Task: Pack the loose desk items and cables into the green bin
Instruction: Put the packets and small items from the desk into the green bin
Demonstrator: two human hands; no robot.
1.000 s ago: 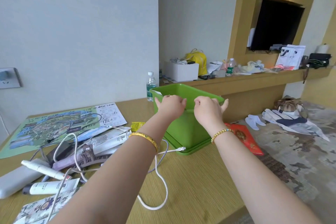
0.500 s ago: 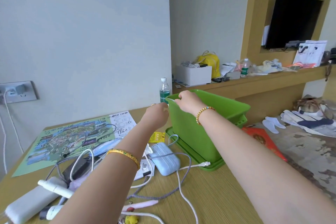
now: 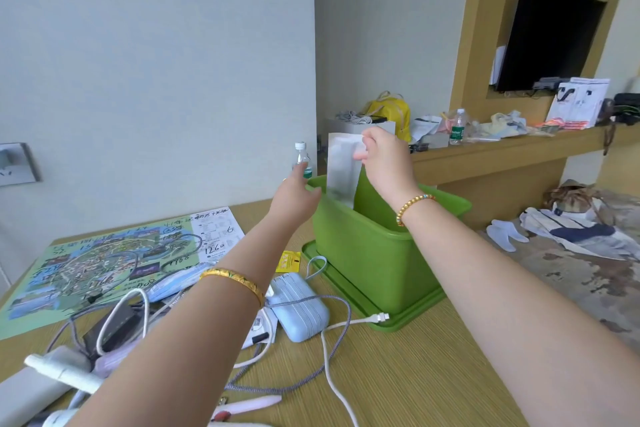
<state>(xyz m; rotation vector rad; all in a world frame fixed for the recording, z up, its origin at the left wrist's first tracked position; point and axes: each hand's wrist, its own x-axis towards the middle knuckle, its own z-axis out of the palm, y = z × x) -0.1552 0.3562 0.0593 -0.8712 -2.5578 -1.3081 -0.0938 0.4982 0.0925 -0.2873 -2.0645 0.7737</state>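
One flat white packet [image 3: 341, 163] pinched in your right hand [image 3: 384, 163] over the green bin [image 3: 374, 253]; left hand [image 3: 294, 199] relaxed, empty at rim; cables [image 3: 332, 350] unpacked on table [image 3: 415, 374].

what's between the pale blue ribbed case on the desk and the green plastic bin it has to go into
Nothing solid. The pale blue ribbed case lies just beside the green plastic bin, which is open on top. A grey braided cable drapes over the case and may drag. The right hand holds a white flat packet upright in the bin's mouth.
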